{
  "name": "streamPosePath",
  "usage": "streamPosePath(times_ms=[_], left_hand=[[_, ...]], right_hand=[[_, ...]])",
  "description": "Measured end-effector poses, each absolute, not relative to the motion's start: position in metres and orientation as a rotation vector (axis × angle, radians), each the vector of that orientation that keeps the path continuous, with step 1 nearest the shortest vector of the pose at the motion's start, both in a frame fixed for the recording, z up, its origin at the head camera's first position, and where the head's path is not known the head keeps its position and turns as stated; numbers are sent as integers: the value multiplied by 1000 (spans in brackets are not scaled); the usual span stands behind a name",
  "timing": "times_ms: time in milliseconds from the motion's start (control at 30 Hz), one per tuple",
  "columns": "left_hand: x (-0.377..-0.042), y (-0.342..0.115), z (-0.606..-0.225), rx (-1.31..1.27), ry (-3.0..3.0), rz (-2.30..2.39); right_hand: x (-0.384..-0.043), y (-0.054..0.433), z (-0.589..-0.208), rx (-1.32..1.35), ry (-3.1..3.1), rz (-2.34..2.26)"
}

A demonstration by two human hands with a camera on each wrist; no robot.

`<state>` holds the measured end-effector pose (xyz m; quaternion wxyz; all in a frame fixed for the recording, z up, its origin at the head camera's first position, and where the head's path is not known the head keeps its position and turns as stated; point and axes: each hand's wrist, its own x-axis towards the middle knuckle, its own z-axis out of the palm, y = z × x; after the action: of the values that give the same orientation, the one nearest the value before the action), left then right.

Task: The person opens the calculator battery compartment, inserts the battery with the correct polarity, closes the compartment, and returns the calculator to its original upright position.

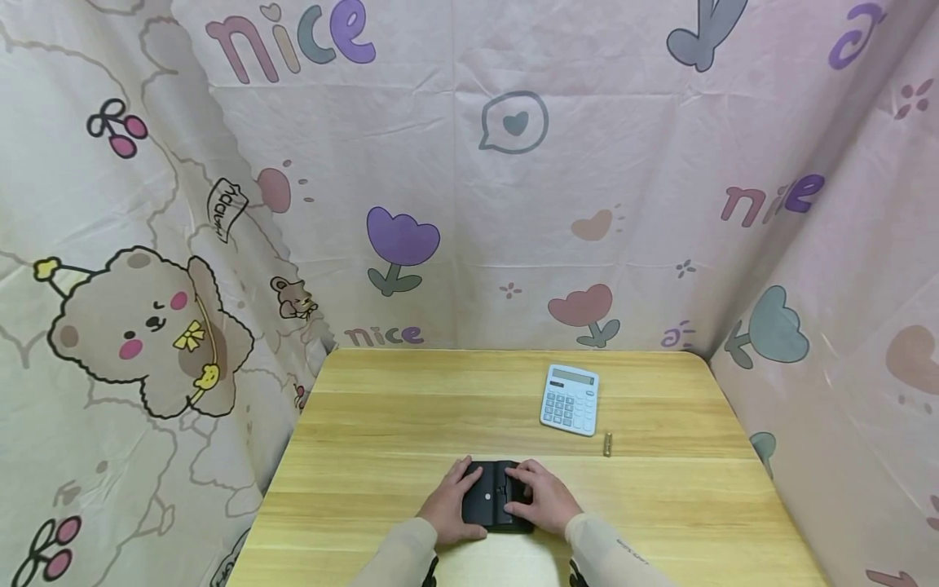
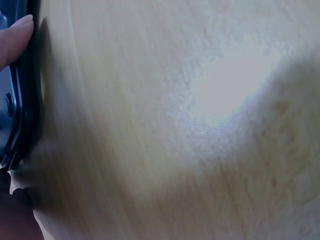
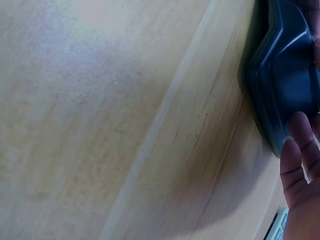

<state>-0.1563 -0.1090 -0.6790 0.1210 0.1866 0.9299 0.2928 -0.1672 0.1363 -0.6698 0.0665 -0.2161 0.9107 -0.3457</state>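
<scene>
A flat black device (image 1: 480, 501) lies on the table near its front edge, with a small pale dot on its left half and a raised strip with a slot-like recess down its middle. My left hand (image 1: 449, 504) grips its left side, fingers at the far edge and thumb at the near edge. My right hand (image 1: 546, 499) holds the right part, thumb and index finger bent onto the middle strip. In the right wrist view, other fingers (image 3: 302, 132) lie against the device's smooth sloping side (image 3: 287, 75). A thumb (image 2: 17, 37) rests at its edge in the left wrist view.
Behind the device, toward the right, lies a light blue calculator (image 1: 570, 399). A small gold battery (image 1: 607, 444) is on the wooden table (image 1: 367, 424) just to its front right. Printed curtains (image 1: 455, 179) hang behind and at both sides.
</scene>
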Motion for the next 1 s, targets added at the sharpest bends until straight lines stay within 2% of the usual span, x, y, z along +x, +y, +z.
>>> streamPosePath(times_ms=[1000], left_hand=[[-156, -110, -679, 561, 2734, 817]], right_hand=[[-167, 133, -671, -569, 2898, -894]])
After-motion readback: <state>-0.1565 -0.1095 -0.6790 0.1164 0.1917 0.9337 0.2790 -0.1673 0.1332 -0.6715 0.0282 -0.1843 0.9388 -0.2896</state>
